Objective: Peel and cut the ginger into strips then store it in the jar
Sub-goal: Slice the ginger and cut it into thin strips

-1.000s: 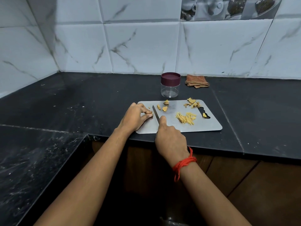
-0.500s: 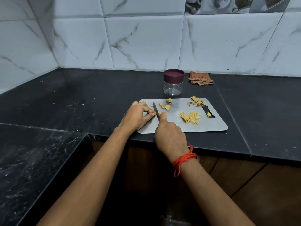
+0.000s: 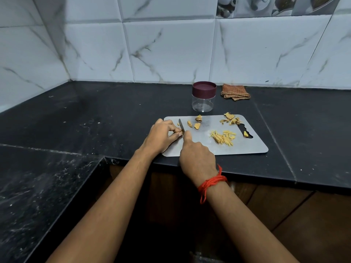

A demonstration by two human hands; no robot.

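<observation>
While the left grip [image 3: 161, 136] pins a ginger piece [image 3: 180, 134] with curled fingertips [image 3: 173, 130], the right grip [image 3: 196, 158] clasps the knife [image 3: 181, 127]. The blade touches the piece directly beside those fingertips.

At frame centre I see my right hand [image 3: 197, 160] gripping the knife [image 3: 181, 127] and my left hand [image 3: 161, 136] pinching a ginger piece [image 3: 180, 134] on the cutting board [image 3: 247, 147].
</observation>
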